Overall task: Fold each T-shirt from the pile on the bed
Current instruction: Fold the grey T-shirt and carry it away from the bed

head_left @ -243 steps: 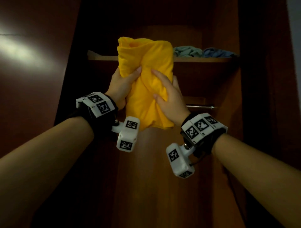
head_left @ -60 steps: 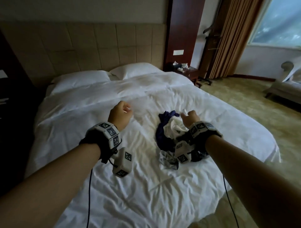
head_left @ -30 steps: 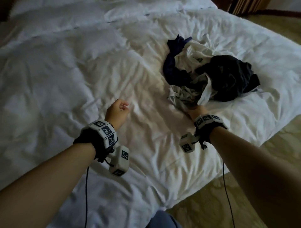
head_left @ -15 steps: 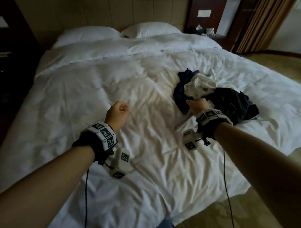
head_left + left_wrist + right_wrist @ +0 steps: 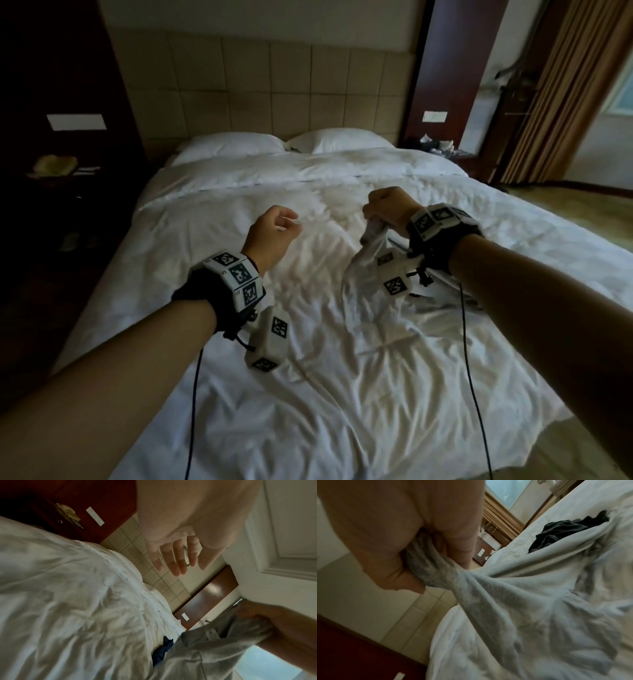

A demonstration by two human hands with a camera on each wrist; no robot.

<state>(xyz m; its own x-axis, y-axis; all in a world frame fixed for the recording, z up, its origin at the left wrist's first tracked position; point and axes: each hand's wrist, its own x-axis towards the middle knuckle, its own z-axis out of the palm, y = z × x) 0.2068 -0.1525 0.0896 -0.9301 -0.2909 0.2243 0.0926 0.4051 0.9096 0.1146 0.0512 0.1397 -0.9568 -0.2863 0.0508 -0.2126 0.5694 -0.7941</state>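
My right hand (image 5: 385, 209) grips a bunched fold of a light grey T-shirt (image 5: 364, 274) and holds it above the white bed (image 5: 308, 411); the cloth hangs down to the duvet. In the right wrist view the fingers (image 5: 458, 543) are curled tightly round the grey T-shirt (image 5: 505, 615), and a black garment (image 5: 565, 532) of the pile lies behind it. My left hand (image 5: 274, 233) hovers over the bed's middle, holding nothing; its fingers (image 5: 176, 559) are relaxed and nearly straight. A dark blue garment (image 5: 163, 651) lies beside the grey T-shirt (image 5: 214, 653). My right arm hides the pile in the head view.
Two pillows (image 5: 233, 147) lie against the padded headboard (image 5: 274, 92). A dark nightstand with a telephone (image 5: 51, 164) stands left of the bed, another nightstand (image 5: 440, 149) and brown curtains (image 5: 565, 85) on the right. Carpeted floor (image 5: 582, 212) runs along the bed's right side.
My right hand has lifted the grey T-shirt up out of the pile and toward the bed's middle. The left hand has stayed hovering in about the same place.
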